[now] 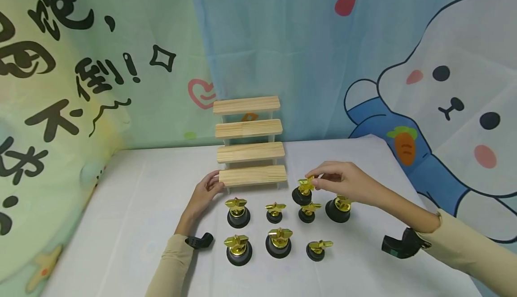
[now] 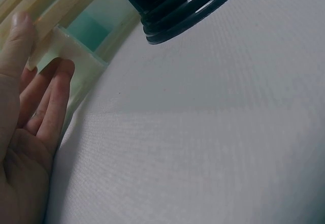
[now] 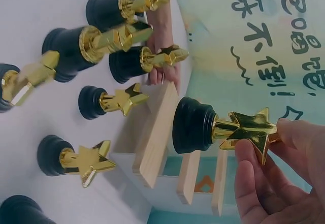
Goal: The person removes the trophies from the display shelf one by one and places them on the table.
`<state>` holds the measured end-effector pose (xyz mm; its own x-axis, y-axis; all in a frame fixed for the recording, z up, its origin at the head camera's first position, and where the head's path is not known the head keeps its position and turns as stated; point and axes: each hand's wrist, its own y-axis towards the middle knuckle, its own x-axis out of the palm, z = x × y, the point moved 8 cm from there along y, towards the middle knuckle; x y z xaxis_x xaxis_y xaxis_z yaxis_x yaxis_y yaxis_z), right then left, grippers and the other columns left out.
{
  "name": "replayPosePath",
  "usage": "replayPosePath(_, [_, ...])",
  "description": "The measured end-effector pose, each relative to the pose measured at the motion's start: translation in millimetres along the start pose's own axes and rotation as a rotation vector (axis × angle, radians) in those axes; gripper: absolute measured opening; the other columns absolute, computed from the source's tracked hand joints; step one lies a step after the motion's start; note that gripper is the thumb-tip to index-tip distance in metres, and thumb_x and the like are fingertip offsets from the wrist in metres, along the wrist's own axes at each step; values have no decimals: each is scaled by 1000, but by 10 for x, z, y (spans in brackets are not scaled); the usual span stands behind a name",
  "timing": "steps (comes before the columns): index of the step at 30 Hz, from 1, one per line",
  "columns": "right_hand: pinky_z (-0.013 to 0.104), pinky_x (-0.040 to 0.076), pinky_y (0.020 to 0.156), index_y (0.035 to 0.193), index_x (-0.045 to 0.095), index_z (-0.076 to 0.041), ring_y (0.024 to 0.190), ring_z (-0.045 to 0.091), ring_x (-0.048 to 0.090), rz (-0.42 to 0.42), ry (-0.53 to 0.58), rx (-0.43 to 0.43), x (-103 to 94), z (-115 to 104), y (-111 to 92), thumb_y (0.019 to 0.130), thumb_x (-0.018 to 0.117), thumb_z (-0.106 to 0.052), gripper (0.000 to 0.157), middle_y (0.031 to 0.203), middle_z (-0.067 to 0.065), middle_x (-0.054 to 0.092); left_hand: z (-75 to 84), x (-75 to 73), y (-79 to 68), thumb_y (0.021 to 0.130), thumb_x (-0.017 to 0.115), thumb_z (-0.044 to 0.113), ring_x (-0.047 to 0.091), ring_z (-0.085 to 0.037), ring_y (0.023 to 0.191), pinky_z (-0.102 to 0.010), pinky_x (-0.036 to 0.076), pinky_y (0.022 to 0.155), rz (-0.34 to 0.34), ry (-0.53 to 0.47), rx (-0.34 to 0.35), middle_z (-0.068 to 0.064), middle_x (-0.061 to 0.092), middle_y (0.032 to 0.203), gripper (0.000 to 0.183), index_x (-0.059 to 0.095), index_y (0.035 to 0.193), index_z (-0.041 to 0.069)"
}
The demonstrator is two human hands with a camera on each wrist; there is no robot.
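Note:
My right hand (image 1: 339,182) pinches a gold star trophy (image 3: 249,130) by its star, between thumb and fingers. The black base hangs above the table, right of a stepped wooden display rack (image 1: 252,176). My left hand (image 1: 205,194) holds the left end of the rack's lowest board, thumb on the board and fingers around its end, as the left wrist view (image 2: 35,102) shows. Several more star trophies stand on the table before the rack, among them a large one (image 1: 278,243) and a small one (image 1: 274,213).
A white cloth (image 1: 133,198) covers the table. Behind the rack hangs a printed curtain (image 1: 274,32) with a cartoon bear and lettering. One large trophy (image 1: 338,209) stands just below my right hand. The rack's boards bear no trophies.

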<state>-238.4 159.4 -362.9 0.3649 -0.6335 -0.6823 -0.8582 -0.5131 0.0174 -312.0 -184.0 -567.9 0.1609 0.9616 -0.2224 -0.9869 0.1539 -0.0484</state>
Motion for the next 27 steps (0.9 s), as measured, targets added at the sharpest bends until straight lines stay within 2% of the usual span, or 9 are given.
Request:
replayPosePath(7, [21,49,62,113,71,-16,75,8,53,-11,-4,13,-42,-44,-241,94,64,-23,21,98,-3,68,-7,-1,4,94,64,33,63,-15,111,-14,49,86,9,30,-14,-17,62,130,58,44,144,11])
replayPosePath(15, [20,51,65,113,71,-19,85,3,57,-45,16,52,-103,119,-730,94,65,-22,21,106,1,69,194,14,-82,95,63,24,62,-10,107,-14,49,86,-15,-8,-41,-22,59,132,57,42,145,7])
replayPosePath(23, [19,52,67,112,71,-21,87,0,58,-18,14,72,-79,399,-1110,93,65,-20,20,103,-7,69,22,4,-8,95,63,28,62,-4,104,-13,49,87,9,17,-19,-20,60,132,57,42,145,9])
replayPosePath(27, [19,50,64,112,71,-19,83,0,57,-11,24,74,2,565,-1216,93,64,-17,20,101,-8,70,-5,-3,-23,95,63,31,62,-7,106,-14,50,88,10,18,-12,-20,60,132,58,42,144,10])
